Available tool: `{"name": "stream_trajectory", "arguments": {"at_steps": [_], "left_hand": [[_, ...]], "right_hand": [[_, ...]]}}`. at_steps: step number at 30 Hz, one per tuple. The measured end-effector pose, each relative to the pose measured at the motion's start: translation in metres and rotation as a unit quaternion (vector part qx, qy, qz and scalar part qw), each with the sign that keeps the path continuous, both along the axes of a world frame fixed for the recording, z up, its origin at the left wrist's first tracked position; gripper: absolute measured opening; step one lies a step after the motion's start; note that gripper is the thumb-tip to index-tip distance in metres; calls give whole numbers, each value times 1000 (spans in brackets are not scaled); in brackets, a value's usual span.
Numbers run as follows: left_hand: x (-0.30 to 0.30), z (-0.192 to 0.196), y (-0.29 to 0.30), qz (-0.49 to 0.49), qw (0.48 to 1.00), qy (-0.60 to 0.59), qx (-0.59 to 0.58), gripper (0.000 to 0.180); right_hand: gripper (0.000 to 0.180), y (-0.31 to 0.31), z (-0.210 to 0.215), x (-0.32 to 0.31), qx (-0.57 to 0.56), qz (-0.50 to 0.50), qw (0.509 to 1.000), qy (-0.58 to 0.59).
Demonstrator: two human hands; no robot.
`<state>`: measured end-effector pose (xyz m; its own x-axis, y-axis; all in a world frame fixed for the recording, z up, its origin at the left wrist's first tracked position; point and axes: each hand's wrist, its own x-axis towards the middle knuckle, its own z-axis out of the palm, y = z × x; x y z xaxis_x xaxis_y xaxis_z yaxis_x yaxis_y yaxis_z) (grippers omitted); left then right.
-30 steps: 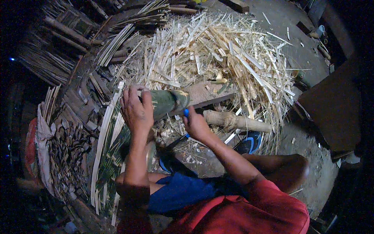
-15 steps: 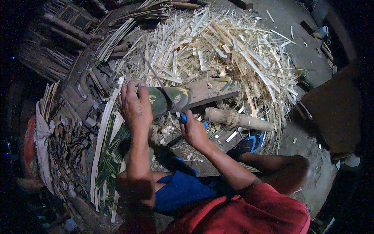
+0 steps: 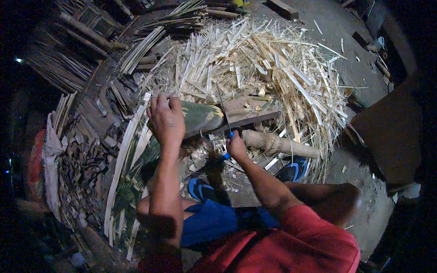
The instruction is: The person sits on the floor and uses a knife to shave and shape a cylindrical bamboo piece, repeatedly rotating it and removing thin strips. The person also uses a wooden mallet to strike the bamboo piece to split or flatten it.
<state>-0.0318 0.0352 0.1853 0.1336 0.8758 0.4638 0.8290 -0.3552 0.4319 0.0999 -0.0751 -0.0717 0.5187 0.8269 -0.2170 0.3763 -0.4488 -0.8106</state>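
Note:
My left hand (image 3: 167,119) presses down over a thick green bamboo pole (image 3: 202,118), its fingers curled across the top. The pole lies sideways on a rough wooden plank (image 3: 257,109), pale scraped patches showing along its upper side. In my right hand (image 3: 236,147), closed round the blue handle, is a handsaw (image 3: 223,105). Its thin blade points away from me beside the bamboo's right end; whether it touches the bamboo I cannot tell.
Pale bamboo strips and shavings (image 3: 268,54) are heaped beyond the plank. A short, thick bamboo piece (image 3: 282,143) lies to the right, near my sandalled foot (image 3: 293,168). Long split strips (image 3: 123,159) lie left of my forearm, beside a sack of wood scraps (image 3: 82,177).
The saw has moved right, from lying slantwise across the bamboo to the pole's right end, its blade now steeper. My left hand has shifted slightly right in view, still on the pole.

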Motion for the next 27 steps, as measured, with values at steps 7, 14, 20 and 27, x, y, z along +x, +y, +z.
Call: {"name": "stream_trajectory", "arguments": {"at_steps": [7,14,20,27], "left_hand": [[-26,45,-25,-253,954,89,-135,57],[-4,55,-22,-176,981,57,-57,53],[16,28,-35,-271,961,48,1,41],[23,26,-45,-256,965,56,14,41]], "right_hand": [[36,-39,-76,38,-12,-98,995,25],[30,-112,-11,85,5,-141,989,-49],[34,-89,92,64,45,57,992,-104],[36,-44,78,49,116,117,983,-87]]}}
